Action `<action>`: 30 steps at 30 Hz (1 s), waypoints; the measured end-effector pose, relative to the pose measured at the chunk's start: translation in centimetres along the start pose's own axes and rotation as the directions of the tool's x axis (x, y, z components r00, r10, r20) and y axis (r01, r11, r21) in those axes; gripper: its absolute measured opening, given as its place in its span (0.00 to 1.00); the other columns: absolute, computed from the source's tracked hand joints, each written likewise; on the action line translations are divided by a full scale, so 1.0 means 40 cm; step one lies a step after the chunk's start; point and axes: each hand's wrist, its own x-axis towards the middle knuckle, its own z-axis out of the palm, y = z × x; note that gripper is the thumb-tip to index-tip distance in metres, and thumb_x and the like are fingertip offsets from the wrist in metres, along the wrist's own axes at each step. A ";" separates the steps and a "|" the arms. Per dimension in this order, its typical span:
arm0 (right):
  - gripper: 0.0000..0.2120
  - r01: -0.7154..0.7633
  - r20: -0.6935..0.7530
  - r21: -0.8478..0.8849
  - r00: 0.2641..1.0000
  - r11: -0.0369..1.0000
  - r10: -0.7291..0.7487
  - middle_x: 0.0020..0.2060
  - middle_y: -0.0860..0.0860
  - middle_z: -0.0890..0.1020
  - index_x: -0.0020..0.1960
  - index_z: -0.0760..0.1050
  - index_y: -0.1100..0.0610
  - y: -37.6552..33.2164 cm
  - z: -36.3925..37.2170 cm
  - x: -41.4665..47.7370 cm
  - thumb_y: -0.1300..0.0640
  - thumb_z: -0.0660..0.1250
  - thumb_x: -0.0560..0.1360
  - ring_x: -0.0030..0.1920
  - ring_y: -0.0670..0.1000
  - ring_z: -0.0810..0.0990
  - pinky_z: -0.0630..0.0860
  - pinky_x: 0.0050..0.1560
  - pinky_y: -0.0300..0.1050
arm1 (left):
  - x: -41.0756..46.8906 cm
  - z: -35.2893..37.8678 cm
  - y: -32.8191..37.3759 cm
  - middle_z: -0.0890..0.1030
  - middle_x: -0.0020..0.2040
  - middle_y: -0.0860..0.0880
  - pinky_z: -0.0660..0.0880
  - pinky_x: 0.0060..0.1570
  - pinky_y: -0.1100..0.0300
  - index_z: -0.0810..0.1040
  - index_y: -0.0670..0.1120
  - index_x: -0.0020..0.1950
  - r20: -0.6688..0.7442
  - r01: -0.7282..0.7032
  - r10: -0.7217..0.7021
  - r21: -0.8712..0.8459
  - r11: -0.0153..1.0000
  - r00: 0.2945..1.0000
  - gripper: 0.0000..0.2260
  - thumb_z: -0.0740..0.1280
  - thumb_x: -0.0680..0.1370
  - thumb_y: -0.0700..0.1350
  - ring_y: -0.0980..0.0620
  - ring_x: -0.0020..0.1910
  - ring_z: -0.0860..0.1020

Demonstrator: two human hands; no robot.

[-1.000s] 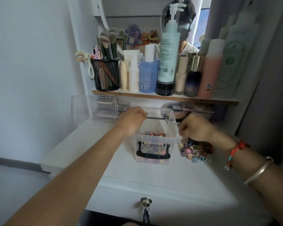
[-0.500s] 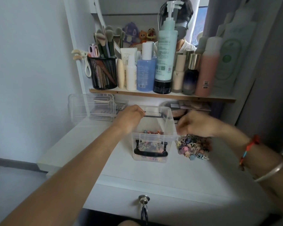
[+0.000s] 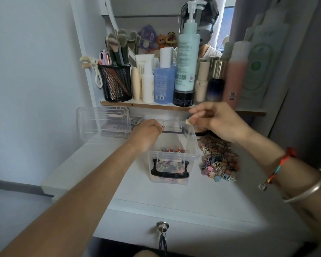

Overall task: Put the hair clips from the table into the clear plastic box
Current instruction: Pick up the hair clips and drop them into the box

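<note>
One small pale hair clip [image 3: 187, 122], pinched in the right hand [image 3: 219, 123] at the clear plastic box's [image 3: 191, 154] one-o'clock rim, wanted releasing well inside, while the closed left hand [image 3: 146, 133] steadied it.

right hand [image 3: 218, 122]: now raised from beside the pile | a pale hair clip [image 3: 188, 121] pinched | held over the clear plastic box [image 3: 171, 156] rim

A home dressing corner: white worktop [image 3: 174, 197] under a mirror [image 3: 156, 15], wooden shelf [image 3: 145, 105] crowded with skincare bottles [image 3: 186, 60], mesh cup of makeup brushes [image 3: 117, 82].
</note>
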 end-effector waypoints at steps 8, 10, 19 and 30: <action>0.03 -0.056 0.282 -0.511 0.932 0.858 0.229 0.32 0.45 0.81 0.40 0.82 0.55 0.062 -0.010 -0.032 0.61 0.71 0.70 0.33 0.39 0.75 0.70 0.39 0.34 | -0.001 0.001 0.003 0.73 0.52 0.49 0.70 0.56 0.54 0.76 0.44 0.53 -0.022 -0.011 0.011 0.007 1.000 1.000 0.10 0.56 0.78 0.40 0.44 0.55 0.74; 0.02 0.000 0.324 -0.638 0.907 0.770 0.269 0.34 0.48 0.84 0.39 0.83 0.54 0.082 0.001 -0.044 0.57 0.72 0.68 0.33 0.41 0.75 0.72 0.40 0.35 | -0.004 0.001 0.004 0.75 0.56 0.46 0.69 0.61 0.52 0.76 0.41 0.57 -0.024 -0.011 0.012 0.014 1.000 1.000 0.12 0.56 0.78 0.40 0.43 0.56 0.74; 0.08 0.023 0.232 -0.749 0.945 0.662 0.230 0.47 0.53 0.85 0.47 0.83 0.57 0.088 0.018 -0.037 0.54 0.69 0.72 0.47 0.48 0.80 0.73 0.47 0.40 | -0.006 0.002 0.001 0.75 0.58 0.47 0.69 0.62 0.52 0.76 0.43 0.56 -0.032 -0.007 0.008 0.024 1.000 0.999 0.12 0.56 0.78 0.40 0.41 0.61 0.74; 0.04 -0.002 0.057 -0.427 0.998 0.904 0.029 0.39 0.47 0.79 0.47 0.80 0.56 0.028 -0.015 -0.010 0.61 0.69 0.72 0.41 0.44 0.76 0.68 0.38 0.30 | -0.003 0.002 0.001 0.75 0.63 0.45 0.69 0.62 0.52 0.76 0.43 0.56 -0.037 -0.001 0.002 0.025 1.000 0.999 0.12 0.56 0.78 0.41 0.41 0.62 0.73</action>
